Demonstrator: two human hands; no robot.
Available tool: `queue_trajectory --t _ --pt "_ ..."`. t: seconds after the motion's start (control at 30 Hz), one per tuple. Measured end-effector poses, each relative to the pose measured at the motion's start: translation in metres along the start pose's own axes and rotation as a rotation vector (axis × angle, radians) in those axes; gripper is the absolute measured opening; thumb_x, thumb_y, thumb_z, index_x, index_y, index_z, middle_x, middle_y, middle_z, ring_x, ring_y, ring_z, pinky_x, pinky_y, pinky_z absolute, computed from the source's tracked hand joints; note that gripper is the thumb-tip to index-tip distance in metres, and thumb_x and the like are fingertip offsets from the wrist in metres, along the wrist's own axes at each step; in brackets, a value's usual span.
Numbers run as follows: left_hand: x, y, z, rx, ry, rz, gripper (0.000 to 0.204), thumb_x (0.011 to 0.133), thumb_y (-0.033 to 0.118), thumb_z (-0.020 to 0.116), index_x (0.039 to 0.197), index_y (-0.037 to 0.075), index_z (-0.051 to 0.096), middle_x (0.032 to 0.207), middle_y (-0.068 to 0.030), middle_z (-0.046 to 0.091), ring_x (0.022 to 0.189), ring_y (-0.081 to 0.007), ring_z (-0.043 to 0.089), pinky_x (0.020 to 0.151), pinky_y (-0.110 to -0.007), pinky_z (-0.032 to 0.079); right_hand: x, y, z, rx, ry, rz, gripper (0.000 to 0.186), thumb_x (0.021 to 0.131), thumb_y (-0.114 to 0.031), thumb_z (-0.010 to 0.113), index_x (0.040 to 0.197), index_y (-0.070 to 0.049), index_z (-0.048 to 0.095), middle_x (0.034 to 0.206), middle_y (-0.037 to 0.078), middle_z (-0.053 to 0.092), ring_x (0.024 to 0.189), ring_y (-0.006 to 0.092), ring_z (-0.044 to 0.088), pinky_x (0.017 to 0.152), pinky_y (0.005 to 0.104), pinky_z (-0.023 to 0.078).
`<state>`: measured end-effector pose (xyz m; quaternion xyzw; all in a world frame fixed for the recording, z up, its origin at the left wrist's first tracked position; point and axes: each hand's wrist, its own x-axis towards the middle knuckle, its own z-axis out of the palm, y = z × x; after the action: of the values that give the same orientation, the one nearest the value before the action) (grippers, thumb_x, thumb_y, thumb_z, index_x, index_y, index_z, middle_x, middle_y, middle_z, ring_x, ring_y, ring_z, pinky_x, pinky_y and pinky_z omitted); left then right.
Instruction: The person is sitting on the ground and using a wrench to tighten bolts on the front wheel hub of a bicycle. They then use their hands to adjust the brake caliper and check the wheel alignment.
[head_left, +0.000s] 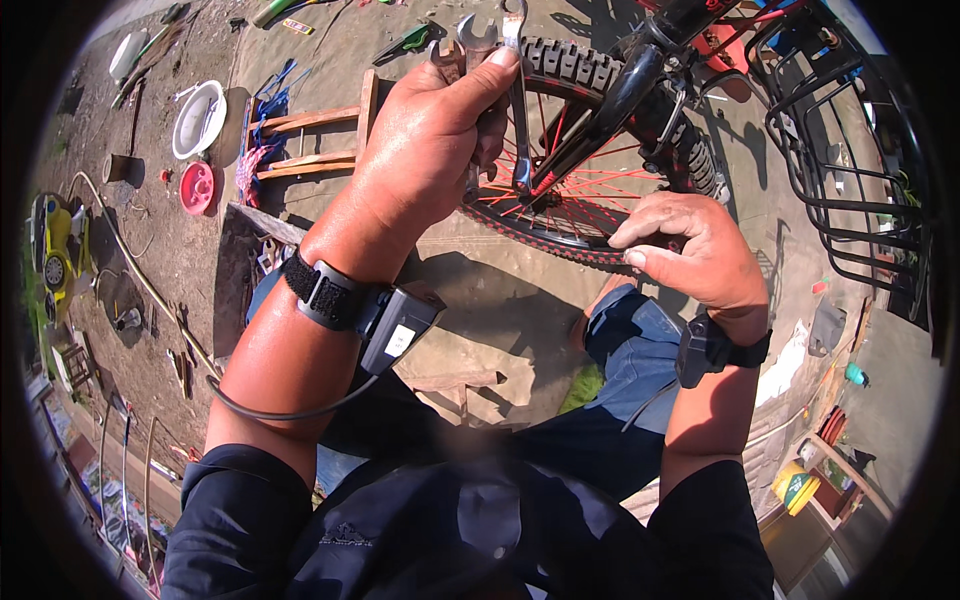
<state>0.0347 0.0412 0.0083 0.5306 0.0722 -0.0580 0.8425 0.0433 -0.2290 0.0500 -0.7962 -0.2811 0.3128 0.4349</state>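
Note:
My left hand (430, 140) grips several metal wrenches (478, 35), their open-end heads poking up past my thumb. A long wrench (520, 160) runs down beside it, its lower end at the axle area of a bicycle wheel (575, 183) with red spokes and knobby tire. A dark fork (610, 110) crosses that wheel. At the wheel's lower right, my right hand (700, 250) has bent fingers and thumb closed on the tire's edge. Both wrists wear black strapped devices.
A wooden stool (365, 100) lies left of the wheel, near a white basin (198, 118), a red bowl (198, 188) and a yellow toy car (55, 260). A black metal rack (845, 210) stands right. A yellow bucket (795, 488) sits lower right. My legs are below the wheel.

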Motion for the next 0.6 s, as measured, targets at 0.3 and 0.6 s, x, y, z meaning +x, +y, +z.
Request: queue_trajectory --t 0.3,0.6 --pt "-0.002 0.004 -0.017 -0.253 0.186 -0.018 0.014 0.099 0.021 0.061 0.091 0.009 0.060 0.070 0.0018 0.052 0.055 -0.0081 0.044 0.049 -0.022 0.034 0.038 0.029 0.075 0.106 -0.269 0.197 0.019 0.083 -0.005 0.065 0.098 0.003 0.072 0.085 0.007 0.071 0.081 0.0128 0.065 0.074 0.0285 0.052" --pt "-0.007 0.011 -0.013 -0.042 0.115 -0.024 0.025 0.101 0.027 0.059 0.088 0.005 0.057 0.066 -0.0002 0.048 0.053 -0.0096 0.039 0.051 -0.026 0.032 0.050 0.104 0.136 -0.114 -0.414 0.285 0.023 0.082 -0.016 0.066 0.102 -0.008 0.075 0.092 0.009 0.074 0.087 0.0217 0.070 0.081 0.0341 0.054"
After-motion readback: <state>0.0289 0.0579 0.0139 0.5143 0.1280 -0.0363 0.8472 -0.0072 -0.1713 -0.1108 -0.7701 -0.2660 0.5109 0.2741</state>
